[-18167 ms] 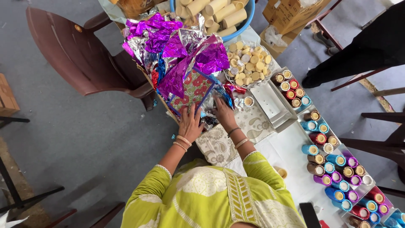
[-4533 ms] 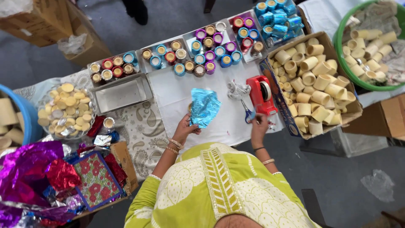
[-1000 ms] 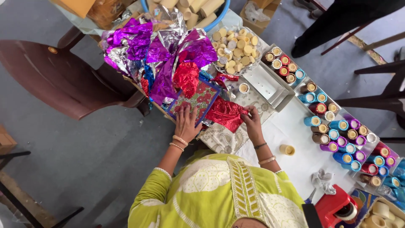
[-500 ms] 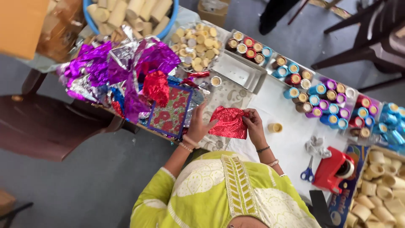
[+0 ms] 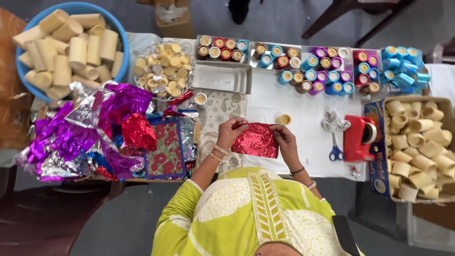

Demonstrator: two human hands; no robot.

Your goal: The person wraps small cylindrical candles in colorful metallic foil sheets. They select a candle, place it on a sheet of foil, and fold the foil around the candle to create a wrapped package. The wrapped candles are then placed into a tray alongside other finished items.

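Left hand (image 5: 229, 134) and right hand (image 5: 286, 142) pinch opposite ends of a red foil sheet (image 5: 256, 140), stretched sideways between them over the worktop's (image 5: 303, 137) near edge, equally close to both.

A sheet of shiny red foil (image 5: 256, 140) was held flat and roughly square above the white tabletop, just in front of the person's chest, its crinkled surface catching the light. The left hand (image 5: 231, 134) pinched its upper left corner while the right hand (image 5: 285, 142) gripped its upper right edge, so the sheet hung stretched between them. Its lower edge lay close to the table's near side.
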